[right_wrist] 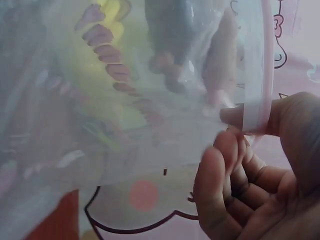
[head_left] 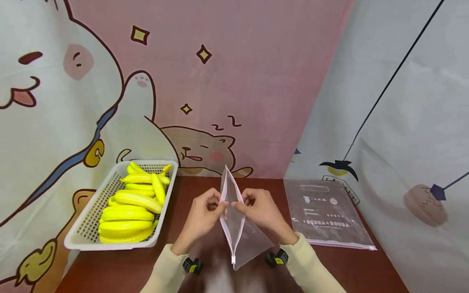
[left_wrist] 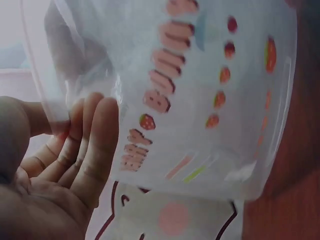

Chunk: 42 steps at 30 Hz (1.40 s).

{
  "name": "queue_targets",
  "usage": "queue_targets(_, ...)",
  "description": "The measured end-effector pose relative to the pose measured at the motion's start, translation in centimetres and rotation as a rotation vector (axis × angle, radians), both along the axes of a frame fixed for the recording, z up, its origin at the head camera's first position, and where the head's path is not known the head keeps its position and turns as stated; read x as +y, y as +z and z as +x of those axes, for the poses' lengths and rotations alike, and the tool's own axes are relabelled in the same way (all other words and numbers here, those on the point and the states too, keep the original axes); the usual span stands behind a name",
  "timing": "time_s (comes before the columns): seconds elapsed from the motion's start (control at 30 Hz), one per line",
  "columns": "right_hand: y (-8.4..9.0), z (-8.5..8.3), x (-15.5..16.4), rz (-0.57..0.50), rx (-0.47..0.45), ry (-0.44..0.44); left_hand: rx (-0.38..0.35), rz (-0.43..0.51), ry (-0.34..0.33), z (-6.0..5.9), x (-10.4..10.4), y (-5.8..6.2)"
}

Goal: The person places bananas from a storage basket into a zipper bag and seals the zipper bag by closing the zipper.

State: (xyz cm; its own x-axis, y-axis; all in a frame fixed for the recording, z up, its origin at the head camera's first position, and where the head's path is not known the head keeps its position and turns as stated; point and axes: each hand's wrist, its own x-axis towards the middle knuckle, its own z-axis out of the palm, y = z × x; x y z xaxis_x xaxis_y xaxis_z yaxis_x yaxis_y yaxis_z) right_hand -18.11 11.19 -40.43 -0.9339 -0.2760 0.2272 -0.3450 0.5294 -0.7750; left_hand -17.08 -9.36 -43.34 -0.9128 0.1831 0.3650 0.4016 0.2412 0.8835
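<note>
A clear zip bag (head_left: 253, 240) with a pale pink slider edge hangs between my two hands above the table, its mouth parted into a narrow gap. My left hand (head_left: 205, 213) pinches the left rim between thumb and fingers. On the opposite rim, my right hand (head_left: 261, 207) has the same kind of pinch. The white slider (head_left: 233, 259) sits at the near end of the mouth. In the left wrist view, pink lettering and small strawberries are printed on the bag (left_wrist: 200, 100). Through the film in the right wrist view, blurred yellow shapes show behind the bag (right_wrist: 165, 145).
To the left stands a white plastic basket (head_left: 73, 240) with several yellow bananas (head_left: 126, 226). A second clear zip bag (head_left: 326, 215) lies flat at the right on the dark red table (head_left: 176, 280). Printed cartoon cloths (head_left: 256, 81) hang behind and at the sides.
</note>
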Motion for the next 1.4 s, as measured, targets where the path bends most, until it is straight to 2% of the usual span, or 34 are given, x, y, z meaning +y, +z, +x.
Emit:
queue_targets(0.1,0.9,-0.2,0.3,0.122,0.083,-0.071,0.035,-0.068,0.079,-0.2,-0.7,0.4)
queue_targets(0.17,1.6,-0.3,0.5,0.189,0.126,-0.123,0.025,-0.098,0.134,-0.2,-1.3,0.8)
queue_targets(0.3,2.7,-0.3,1.1,0.273,0.172,-0.209,-0.012,-0.151,0.197,-0.2,-3.0,1.8)
queue_targets(0.5,3.9,-0.2,2.1,0.328,0.19,-0.236,0.046,-0.346,0.277,-0.5,-5.3,3.3)
queue_targets(0.67,5.1,0.2,2.5,0.373,0.159,-0.231,0.052,-0.476,0.315,-0.4,-6.5,4.7)
queue_targets(0.87,6.3,1.1,2.3,0.461,0.138,-0.171,0.108,-0.585,0.263,-0.5,-8.0,6.6)
queue_targets(0.97,6.8,1.5,2.2,0.485,0.144,-0.122,0.136,-0.579,0.216,-0.6,-8.6,7.5)
queue_targets(1.07,7.0,1.5,2.1,0.471,0.164,-0.087,0.173,-0.533,0.162,-0.8,-8.8,7.9)
queue_targets(1.23,6.0,0.5,2.1,0.391,0.174,-0.015,0.231,-0.437,0.061,-1.4,-8.2,6.8)
queue_targets(1.33,5.1,-0.1,1.9,0.315,0.151,0.061,0.227,-0.376,0.049,-1.7,-7.7,5.8)
queue_targets(1.4,4.6,-0.3,1.8,0.254,0.138,0.1,0.224,-0.334,0.068,-1.7,-7.4,5.3)
